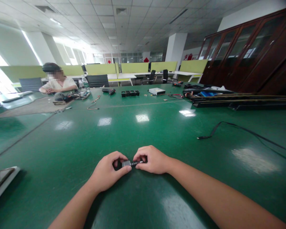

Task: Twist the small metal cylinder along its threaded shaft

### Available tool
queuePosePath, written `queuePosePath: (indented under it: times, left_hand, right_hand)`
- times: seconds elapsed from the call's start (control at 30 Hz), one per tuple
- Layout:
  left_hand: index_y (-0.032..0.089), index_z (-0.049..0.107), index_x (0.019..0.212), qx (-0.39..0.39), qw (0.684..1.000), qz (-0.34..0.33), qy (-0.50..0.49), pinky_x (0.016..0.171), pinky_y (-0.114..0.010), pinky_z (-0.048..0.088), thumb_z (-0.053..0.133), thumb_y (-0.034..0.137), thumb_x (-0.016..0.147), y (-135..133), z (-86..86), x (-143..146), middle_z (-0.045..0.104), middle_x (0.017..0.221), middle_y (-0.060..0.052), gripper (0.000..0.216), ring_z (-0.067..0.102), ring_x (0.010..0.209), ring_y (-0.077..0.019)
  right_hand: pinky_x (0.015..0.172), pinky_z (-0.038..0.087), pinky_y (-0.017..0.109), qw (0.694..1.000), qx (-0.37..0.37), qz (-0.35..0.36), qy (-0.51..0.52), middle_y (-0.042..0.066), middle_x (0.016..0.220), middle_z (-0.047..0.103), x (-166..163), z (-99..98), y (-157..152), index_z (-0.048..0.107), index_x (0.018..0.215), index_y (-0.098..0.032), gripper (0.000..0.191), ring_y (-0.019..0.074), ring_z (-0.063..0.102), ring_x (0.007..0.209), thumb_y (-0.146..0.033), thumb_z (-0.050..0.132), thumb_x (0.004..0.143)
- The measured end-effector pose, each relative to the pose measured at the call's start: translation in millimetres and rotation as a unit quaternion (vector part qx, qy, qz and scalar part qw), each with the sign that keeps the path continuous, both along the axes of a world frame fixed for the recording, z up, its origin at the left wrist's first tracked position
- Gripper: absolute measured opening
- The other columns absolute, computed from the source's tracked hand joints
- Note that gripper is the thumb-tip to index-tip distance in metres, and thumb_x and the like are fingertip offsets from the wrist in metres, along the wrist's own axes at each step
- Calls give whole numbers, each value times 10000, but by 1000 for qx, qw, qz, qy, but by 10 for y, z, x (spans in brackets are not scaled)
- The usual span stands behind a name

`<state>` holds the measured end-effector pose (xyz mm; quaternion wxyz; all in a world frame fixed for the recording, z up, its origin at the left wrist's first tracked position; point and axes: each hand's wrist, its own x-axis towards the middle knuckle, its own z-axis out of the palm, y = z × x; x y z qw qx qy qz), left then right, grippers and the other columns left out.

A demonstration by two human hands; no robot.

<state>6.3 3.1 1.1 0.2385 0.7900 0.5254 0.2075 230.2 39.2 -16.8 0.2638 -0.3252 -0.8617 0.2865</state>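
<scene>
Low over the green table, a small cylindrical metal part (126, 163) lies sideways between my two hands. Its left end is thick and grey, its middle dark and ridged, and a thin shiny shaft shows on the right. My left hand (109, 170) grips the thick end between thumb and fingers. The thin end is pinched by my right hand (152, 160), whose curled fingers partly hide it. The exact kind of part is too small to make out.
A black cable (228, 123) curves across the right side. Farther back are a black-cased tool (109, 91), a black slotted block (130, 93), a silver box (157, 91) and long dark rails (212, 101). A tray-like edge (7, 181) stands at left. Another person (58, 79) sits at the far left.
</scene>
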Motion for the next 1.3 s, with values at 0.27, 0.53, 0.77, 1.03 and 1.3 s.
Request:
queuePosePath:
  times: [0.27, 0.53, 0.77, 1.03, 1.3]
  left_hand:
    - [206, 710, 909, -11, 1000, 3, -1, 640, -262, 403, 661, 420, 801, 22, -4, -8, 654, 782, -6, 245, 554, 705, -173]
    - [213, 708, 919, -8, 1000, 3, 6, 648, -268, 401, 720, 371, 737, 21, -18, -6, 637, 778, 4, 242, 554, 709, -176]
    - [207, 700, 908, -7, 1000, 4, 2, 653, -271, 398, 718, 365, 741, 26, -15, 18, 633, 781, 5, 230, 556, 717, -178]
    - [203, 684, 882, -3, 1000, 0, 5, 659, -271, 398, 695, 383, 774, 13, -13, 21, 645, 795, 2, 211, 556, 724, -177]
    - [202, 679, 839, -1, 1000, 1, 1, 655, -268, 396, 705, 388, 764, 14, -16, 22, 648, 788, 3, 202, 554, 720, -174]
  right_hand:
    - [602, 407, 222, 1000, 11, 22, -5, -1, 719, 607, 9, -7, 10, 741, 871, -158, 117, 110, 546, 640, -215, 719, 770]
    - [658, 419, 240, 998, 52, 33, -26, 19, 792, 642, 4, -28, -14, 741, 915, -165, 154, 131, 579, 708, -248, 701, 792]
    - [682, 411, 247, 996, 72, 31, -48, 17, 818, 659, -19, -25, -29, 732, 943, -184, 170, 143, 592, 745, -251, 707, 789]
    - [689, 418, 247, 994, 91, 37, -41, 27, 830, 673, -18, -35, -24, 739, 967, -182, 172, 147, 603, 756, -247, 672, 823]
    - [680, 426, 243, 994, 97, 42, -32, 28, 809, 669, -20, -37, -22, 744, 940, -172, 152, 144, 600, 740, -221, 668, 818]
